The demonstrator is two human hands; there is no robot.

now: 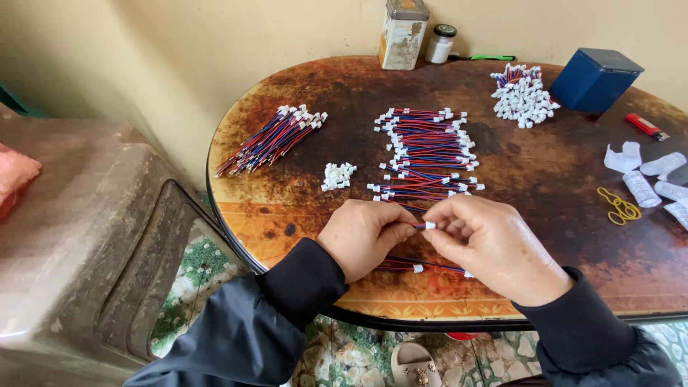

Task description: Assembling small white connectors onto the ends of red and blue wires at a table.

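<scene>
Both hands meet over the near edge of the worn, rust-brown oval table [545,172]. The left hand [362,236] pinches a thin red-and-blue wire lead [418,226] between thumb and forefinger, and the right hand [487,244] grips the small white plastic connector [430,225] on its end with its fingertips. The short stretch of lead that shows between the hands runs left to right, roughly level, with the connector end pointing toward the right hand. A few more red-and-blue leads with white ends [416,267] lie flat under the hands, also running left to right.

Just beyond the knuckles sits a stacked row of finished leads [426,154], lying crosswise. A small heap of loose white connectors [337,176] lies to the left of it, and a slanted bundle of leads [271,140] lies farther left, near the table's rim. Bare tabletop opens to the right, up to the yellow rubber bands [619,206].
</scene>
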